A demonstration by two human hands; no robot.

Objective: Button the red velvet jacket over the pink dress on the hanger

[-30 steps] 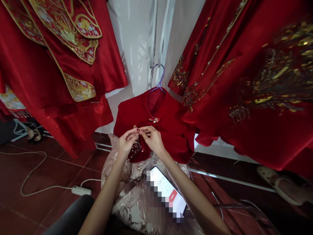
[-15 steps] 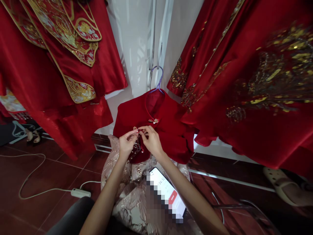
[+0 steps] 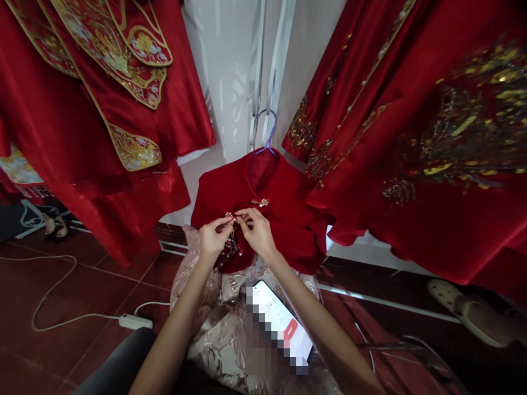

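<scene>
A red velvet-like jacket (image 3: 284, 230) hangs in front of me from a purple hanger (image 3: 269, 137). On its front edge, my left hand (image 3: 214, 238) and my right hand (image 3: 257, 233) meet, fingertips pinched together on a small beaded fastener (image 3: 229, 215). Its middle is partly hidden by the fingers. Another fastener with pearls (image 3: 261, 202) sits at the collar, above my right hand. Below my left hand hangs a beaded tassel (image 3: 239, 250) against the jacket's dark lower front.
A lit phone (image 3: 280, 318) lies on shiny pale fabric (image 3: 218, 351) over my lap. Embroidered red garments (image 3: 164, 109) hang left, with sequinned ones (image 3: 370, 137) right. A power strip (image 3: 135, 321) with a cable is on the tiled floor. A person's foot in a clog (image 3: 461, 307) is at right.
My fingers stay pinched on the fastener, with only a slight shift of the right hand. The clogged foot at the right has moved left.
</scene>
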